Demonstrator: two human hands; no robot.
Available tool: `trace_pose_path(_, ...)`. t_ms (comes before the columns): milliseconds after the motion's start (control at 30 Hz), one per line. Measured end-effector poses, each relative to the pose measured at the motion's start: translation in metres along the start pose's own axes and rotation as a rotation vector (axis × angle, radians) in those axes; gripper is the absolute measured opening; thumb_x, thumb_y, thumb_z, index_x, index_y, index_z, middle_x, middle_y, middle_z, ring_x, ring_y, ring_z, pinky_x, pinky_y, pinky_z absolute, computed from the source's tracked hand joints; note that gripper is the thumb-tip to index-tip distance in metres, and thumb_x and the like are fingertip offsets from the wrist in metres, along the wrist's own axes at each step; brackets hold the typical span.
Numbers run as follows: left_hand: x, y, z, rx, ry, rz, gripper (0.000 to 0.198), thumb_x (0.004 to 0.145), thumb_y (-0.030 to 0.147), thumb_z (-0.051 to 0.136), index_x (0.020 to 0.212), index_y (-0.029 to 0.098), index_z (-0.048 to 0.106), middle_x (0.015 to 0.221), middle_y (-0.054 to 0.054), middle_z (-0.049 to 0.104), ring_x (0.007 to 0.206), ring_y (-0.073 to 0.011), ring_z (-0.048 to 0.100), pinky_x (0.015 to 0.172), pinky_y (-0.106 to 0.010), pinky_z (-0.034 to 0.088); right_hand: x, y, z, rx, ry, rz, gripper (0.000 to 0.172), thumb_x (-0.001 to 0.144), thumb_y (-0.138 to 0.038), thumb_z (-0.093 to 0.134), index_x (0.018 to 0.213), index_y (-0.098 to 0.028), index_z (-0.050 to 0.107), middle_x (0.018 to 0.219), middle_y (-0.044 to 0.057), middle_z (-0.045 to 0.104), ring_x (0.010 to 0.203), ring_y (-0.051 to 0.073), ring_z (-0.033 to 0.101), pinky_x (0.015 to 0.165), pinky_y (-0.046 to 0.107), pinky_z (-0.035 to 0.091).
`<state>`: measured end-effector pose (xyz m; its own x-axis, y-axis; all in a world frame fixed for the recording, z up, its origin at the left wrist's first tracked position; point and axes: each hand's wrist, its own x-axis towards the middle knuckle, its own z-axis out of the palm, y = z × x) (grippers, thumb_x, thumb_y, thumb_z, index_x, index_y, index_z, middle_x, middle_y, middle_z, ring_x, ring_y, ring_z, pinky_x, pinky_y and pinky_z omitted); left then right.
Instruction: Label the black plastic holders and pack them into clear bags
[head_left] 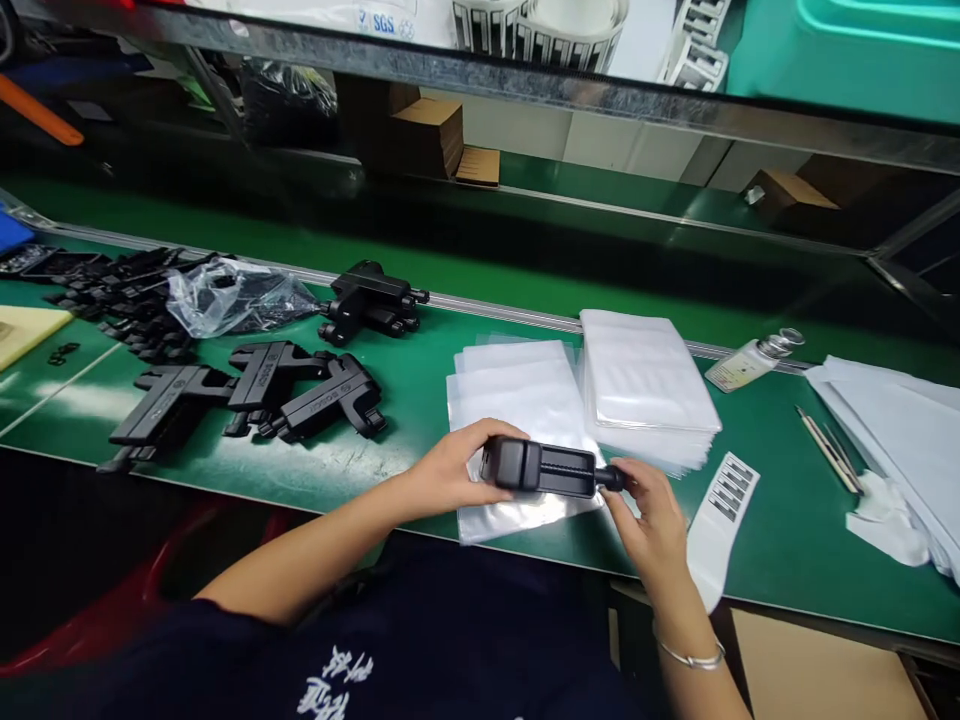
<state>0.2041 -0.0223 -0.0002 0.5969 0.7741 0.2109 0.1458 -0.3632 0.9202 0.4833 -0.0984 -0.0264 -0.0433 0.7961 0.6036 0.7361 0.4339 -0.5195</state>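
A black plastic phone-holder-like device point(559, 470) is held level between my two hands, above a stack of clear plastic bags point(517, 385). My left hand point(457, 470) grips its wide end, thumb on the near side and fingers on the far side. At the other end, my right hand point(649, 510) has its fingers closed round the round black knob point(611, 478). A long slot runs along the device's upward face. Similar black devices point(330, 395) marked BOSCH lie to the left, and more of them point(367, 300) sit behind.
A thicker pile of plastic bags point(645, 370) lies right of centre. Beyond it are a small bottle point(754, 360), tweezers point(829, 450), white sheets point(900, 430) and a label strip point(724, 520). A metal-edged shelf point(525, 85) crosses above the bench. Black parts point(142, 295) are heaped at left.
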Motion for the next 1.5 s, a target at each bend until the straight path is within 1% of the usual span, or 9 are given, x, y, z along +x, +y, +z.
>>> trace_pose_path(133,-0.007,0.001,-0.006,0.266,-0.102,0.342,0.034,0.088,0.028,0.060,0.121,0.022,0.054,0.127,-0.013,0.065,0.126,-0.0249,0.056,0.113,-0.048,0.036,-0.005,0.003,0.012,-0.016,0.061,0.003,0.032,0.090,-0.018,0.059,0.120,-0.025,0.056,0.103,0.009,0.066,0.096,0.022,0.067,0.070,0.036,0.062)
trace_pose_path(300,-0.016,-0.006,-0.008,0.367,-0.065,0.430,0.033,0.094,0.029,0.052,0.125,0.021,0.050,0.129,-0.014,0.065,0.130,-0.0229,0.053,0.115,-0.049,0.032,-0.002,-0.001,0.017,-0.063,0.073,-0.086,0.040,0.088,-0.012,0.060,0.125,-0.027,0.055,0.103,0.008,0.068,0.097,0.023,0.067,0.076,0.041,0.062)
trace_pose_path(600,-0.023,-0.014,-0.020,0.058,-0.003,0.198,0.073,0.077,0.030,0.073,0.139,0.023,0.035,0.126,-0.014,0.065,0.120,-0.0280,0.061,0.104,-0.044,0.045,0.008,-0.014,0.002,-0.231,-0.054,-0.346,0.058,0.090,-0.012,0.059,0.143,-0.027,0.042,0.109,0.010,0.069,0.097,0.024,0.068,0.078,0.038,0.061)
trace_pose_path(767,-0.032,-0.013,-0.030,0.067,-0.020,0.161,0.067,0.077,0.029,0.071,0.135,0.023,0.039,0.123,-0.014,0.063,0.113,-0.0283,0.062,0.098,-0.041,0.049,0.016,-0.021,-0.011,-0.203,-0.219,-0.543,0.046,0.087,-0.020,0.065,0.132,-0.025,0.055,0.094,0.007,0.072,0.081,0.022,0.067,0.075,0.036,0.057)
trace_pose_path(833,-0.035,-0.010,-0.034,0.101,-0.015,0.175,0.063,0.077,0.029,0.070,0.133,0.024,0.042,0.120,-0.012,0.062,0.107,-0.0270,0.063,0.092,-0.039,0.051,0.018,-0.029,-0.009,-0.024,-0.284,-0.417,0.036,0.090,-0.025,0.060,0.125,-0.026,0.058,0.088,0.005,0.070,0.074,0.019,0.065,0.068,0.033,0.055)
trace_pose_path(1000,-0.033,-0.008,-0.034,0.203,-0.045,0.465,0.062,0.079,0.020,0.071,0.134,0.030,0.042,0.116,-0.010,0.061,0.107,-0.0248,0.062,0.091,-0.039,0.052,0.023,-0.044,0.014,0.691,-0.509,0.673,0.029,0.096,-0.040,0.040,0.110,-0.021,0.057,0.052,-0.007,0.039,0.044,0.012,0.040,0.046,0.026,0.043)
trace_pose_path(1067,-0.033,-0.010,-0.030,0.217,-0.010,0.391,0.058,0.079,0.021,0.071,0.131,0.029,0.045,0.114,-0.009,0.062,0.105,-0.0244,0.062,0.089,-0.039,0.053,0.023,-0.043,0.021,0.850,-0.518,0.846,0.034,0.096,-0.047,0.036,0.104,-0.020,0.056,0.049,-0.009,0.029,0.041,0.011,0.029,0.044,0.025,0.040)
trace_pose_path(1233,-0.035,-0.013,-0.022,-0.049,0.182,-0.156,0.056,0.077,0.048,0.071,0.123,0.024,0.050,0.117,-0.009,0.060,0.099,-0.0257,0.063,0.079,-0.034,0.054,0.017,-0.039,0.019,0.444,-0.258,0.431,0.031,0.091,-0.041,0.054,0.115,-0.022,0.055,0.085,0.004,0.062,0.075,0.018,0.059,0.070,0.032,0.049)
trace_pose_path(1500,-0.031,-0.011,-0.019,-0.209,0.223,-0.239,0.065,0.067,0.050,0.080,0.121,0.025,0.054,0.120,-0.008,0.059,0.103,-0.0263,0.061,0.082,-0.032,0.052,0.023,-0.040,0.009,0.345,-0.291,0.385,0.020,0.093,-0.033,0.053,0.109,-0.022,0.058,0.073,-0.002,0.053,0.064,0.014,0.053,0.061,0.026,0.044)
